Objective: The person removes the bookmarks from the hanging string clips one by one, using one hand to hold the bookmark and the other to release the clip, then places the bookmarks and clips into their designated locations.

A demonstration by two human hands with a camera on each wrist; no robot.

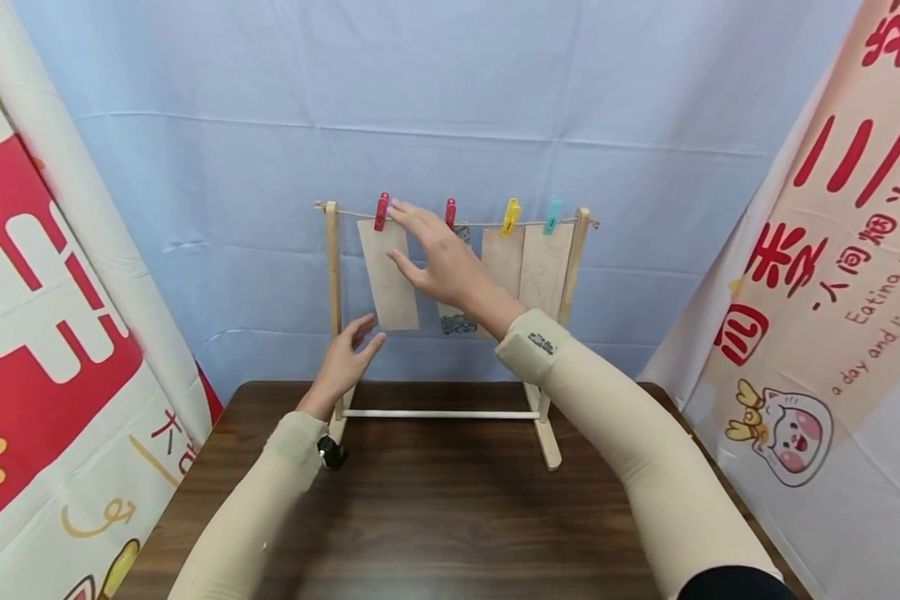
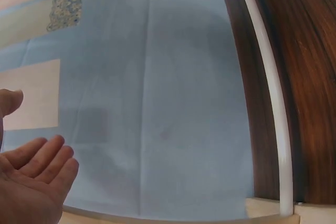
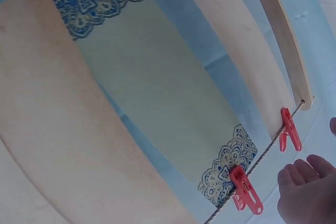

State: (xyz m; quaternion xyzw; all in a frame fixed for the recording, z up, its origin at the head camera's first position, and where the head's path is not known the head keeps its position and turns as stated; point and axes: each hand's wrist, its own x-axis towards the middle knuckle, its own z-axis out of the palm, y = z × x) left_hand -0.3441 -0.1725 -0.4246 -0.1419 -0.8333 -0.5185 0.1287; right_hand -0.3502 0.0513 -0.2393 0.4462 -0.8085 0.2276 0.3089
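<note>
My right hand (image 1: 444,262) is raised in front of the string with its fingers extended and nothing in its grasp. Its fingertips are right beside a red clothespin (image 1: 381,212), which holds a plain cream paper strip (image 1: 388,283) at a slant. Lower down, my left hand (image 1: 342,360) has loosely bent fingers, close to that strip's bottom edge and holding nothing. Partly behind the right hand hangs a strip with blue patterned ends (image 3: 147,72), pinned by a second red clothespin (image 3: 244,190). Further right, a yellow clothespin (image 1: 511,217) pins a pinkish strip (image 1: 501,258).
A light blue clothespin (image 1: 552,215) holds another cream strip (image 1: 546,267) at the far right. The string (image 1: 352,214) spans a wooden rack (image 1: 334,283) with a white crossbar (image 1: 441,414), standing on a dark wooden table (image 1: 435,517). Blue cloth (image 1: 450,83) hangs behind; printed banners flank both sides.
</note>
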